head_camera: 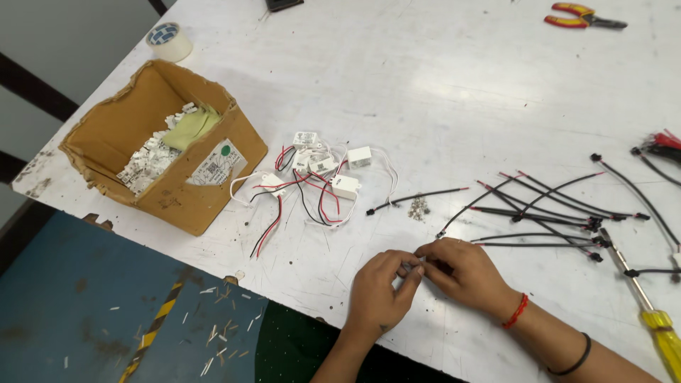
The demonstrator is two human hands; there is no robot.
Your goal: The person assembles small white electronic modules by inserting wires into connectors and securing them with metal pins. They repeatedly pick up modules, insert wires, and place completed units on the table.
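Observation:
My left hand and my right hand meet near the front edge of the white table, fingertips pinched together on a small grey connector piece with a short black wire. Just beyond them lies a little heap of small metal parts and a loose black-and-red lead. A cluster of small white boxes with red, black and white wires lies to the left of that.
An open cardboard box with small white parts and a yellow cloth stands at the left. Several black leads lie at the right, with a yellow-handled screwdriver. Red-handled pliers and a tape roll sit far back.

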